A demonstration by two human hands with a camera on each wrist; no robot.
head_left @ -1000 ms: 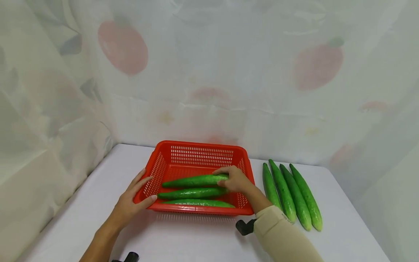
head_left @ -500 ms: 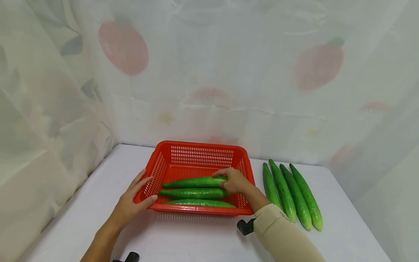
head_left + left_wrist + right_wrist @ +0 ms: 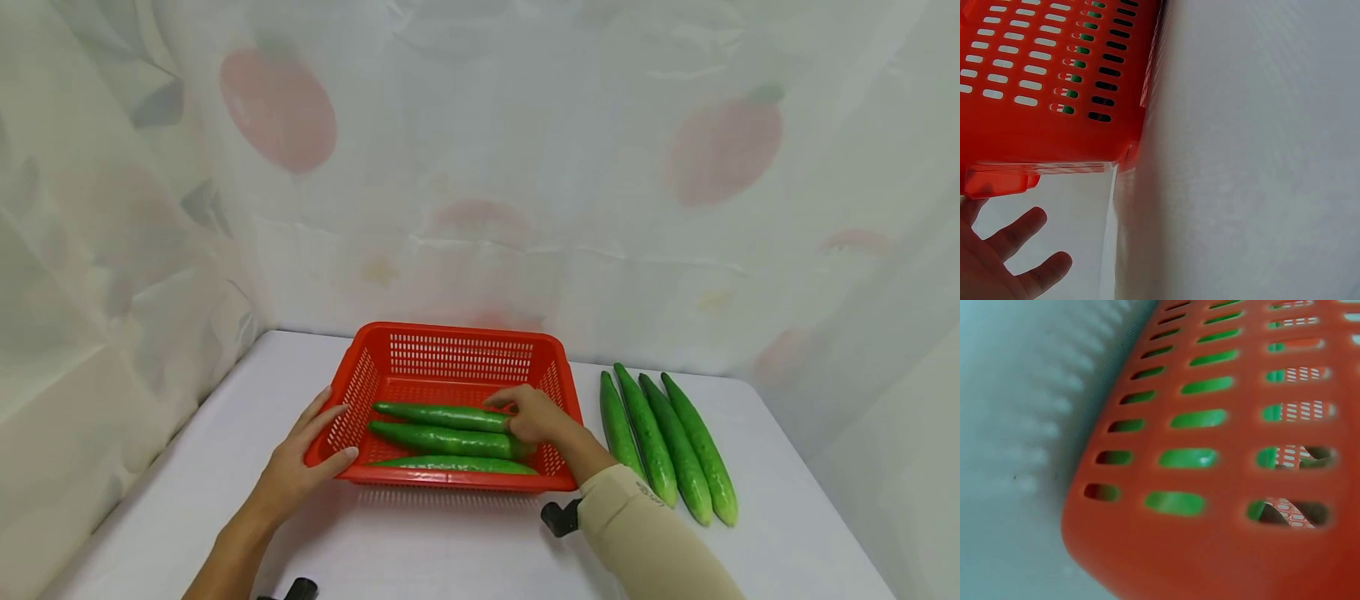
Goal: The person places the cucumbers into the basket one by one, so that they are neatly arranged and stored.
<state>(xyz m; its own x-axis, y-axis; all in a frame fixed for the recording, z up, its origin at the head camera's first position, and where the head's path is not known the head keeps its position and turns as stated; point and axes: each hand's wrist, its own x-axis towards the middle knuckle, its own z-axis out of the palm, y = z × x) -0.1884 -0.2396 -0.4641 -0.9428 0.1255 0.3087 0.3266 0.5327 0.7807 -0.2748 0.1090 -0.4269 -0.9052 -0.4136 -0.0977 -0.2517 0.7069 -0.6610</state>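
A red slotted plastic basket (image 3: 450, 477) holds three long green cucumbers lying crosswise. My right hand (image 3: 534, 417) reaches in over its right side. The index finger and thumb curl round the right end of the rear cucumber (image 3: 442, 415). Against that one lies the middle cucumber (image 3: 450, 439), its right end under the hand. Part of the front cucumber (image 3: 457, 466) is hidden by the near rim. My left hand (image 3: 295, 467) rests at the basket's front left corner, thumb and fingers straight. In the left wrist view two spread fingers (image 3: 1019, 234) show beyond the basket (image 3: 1041, 137).
Several more cucumbers (image 3: 660, 442) lie side by side on the white table (image 3: 450, 558), right of the basket. A patterned curtain (image 3: 480, 167) hangs behind, with sheeting at both sides. Through the slots, the right wrist view shows green cucumber (image 3: 1188, 459).
The rear cucumber has settled a little toward the back and lies lower. The middle cucumber has shifted back against it. My left hand and the basket stay in place.
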